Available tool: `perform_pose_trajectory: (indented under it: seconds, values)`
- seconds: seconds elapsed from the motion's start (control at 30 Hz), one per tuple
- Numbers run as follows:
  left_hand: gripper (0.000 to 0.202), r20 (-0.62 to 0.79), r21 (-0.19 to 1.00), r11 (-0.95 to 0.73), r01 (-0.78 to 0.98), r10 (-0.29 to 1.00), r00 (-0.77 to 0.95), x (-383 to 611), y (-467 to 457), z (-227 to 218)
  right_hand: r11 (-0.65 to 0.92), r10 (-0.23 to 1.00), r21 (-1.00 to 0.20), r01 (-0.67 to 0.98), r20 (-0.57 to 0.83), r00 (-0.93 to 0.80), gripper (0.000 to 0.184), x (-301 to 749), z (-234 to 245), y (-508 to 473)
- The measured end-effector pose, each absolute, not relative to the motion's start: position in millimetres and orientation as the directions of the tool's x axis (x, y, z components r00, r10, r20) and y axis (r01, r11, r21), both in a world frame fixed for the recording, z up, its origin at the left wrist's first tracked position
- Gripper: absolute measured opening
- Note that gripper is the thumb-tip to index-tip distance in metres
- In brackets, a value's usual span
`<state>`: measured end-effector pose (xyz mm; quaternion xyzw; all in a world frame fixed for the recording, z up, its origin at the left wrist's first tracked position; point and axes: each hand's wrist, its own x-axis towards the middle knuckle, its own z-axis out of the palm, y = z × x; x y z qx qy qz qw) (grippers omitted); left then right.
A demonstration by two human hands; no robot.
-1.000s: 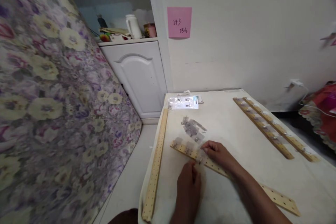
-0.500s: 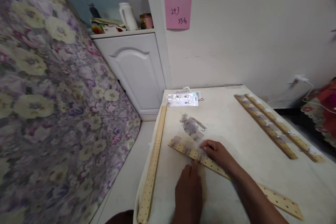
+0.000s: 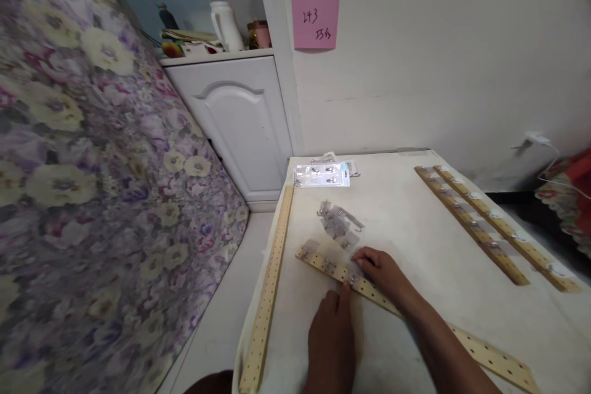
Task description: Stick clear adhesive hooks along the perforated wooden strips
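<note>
A long wooden strip with rows of holes (image 3: 480, 351) lies slantwise across the white table (image 3: 415, 228). Small clear hooks with metal clips sit along its far end. My right hand (image 3: 381, 271) rests on the strip, fingers bent and pinched on one clear hook (image 3: 353, 277). My left hand (image 3: 330, 335) lies just in front of the strip, its fingertips pressed against the strip beside the same hook. A loose heap of clear hooks (image 3: 339, 225) lies just beyond my hands.
Another holed strip (image 3: 270, 286) runs along the table's left edge. Two strips with hooks (image 3: 484, 231) lie at the right. A blister pack (image 3: 322, 174) is at the back. A flowered mattress (image 3: 92, 184) leans at left; a white cabinet (image 3: 235, 123) stands behind.
The view has shifted slightly. My left hand has slid a little toward the strip; my right hand stays on the hook.
</note>
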<state>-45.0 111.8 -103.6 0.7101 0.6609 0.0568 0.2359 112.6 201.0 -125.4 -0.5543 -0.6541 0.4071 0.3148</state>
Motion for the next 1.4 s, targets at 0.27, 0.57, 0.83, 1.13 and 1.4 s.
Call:
perform_pose_trajectory:
  seconds: [0.27,0.57,0.83,1.13,1.4]
  values:
    - [0.060,-0.233,0.410,-0.025,0.912,0.964,0.131,-44.7,111.3,-105.1,0.061,0.977,-0.885,0.461,-0.041,-0.208,0.022,114.3,-124.8,201.0]
    - [0.055,-0.224,0.377,-0.030,0.926,0.967,0.123,-43.0,111.8,-105.9,0.070,0.978,-0.887,0.457,-0.029,-0.207,0.020,113.9,-122.4,199.3]
    - [0.058,-0.227,0.364,-0.035,0.931,0.966,0.125,-42.6,111.4,-106.6,0.072,0.981,-0.873,0.482,-0.024,-0.190,0.021,114.1,-125.7,200.3]
    - [0.056,-0.207,0.355,-0.047,0.934,0.970,0.127,-42.2,111.6,-107.9,0.072,0.983,-0.878,0.474,-0.018,-0.183,0.021,113.7,-125.2,199.8]
    - [0.058,-0.233,0.327,-0.057,0.943,0.963,0.139,-41.6,111.9,-106.2,0.079,0.980,-0.870,0.486,-0.020,-0.196,0.020,114.0,-127.7,200.0]
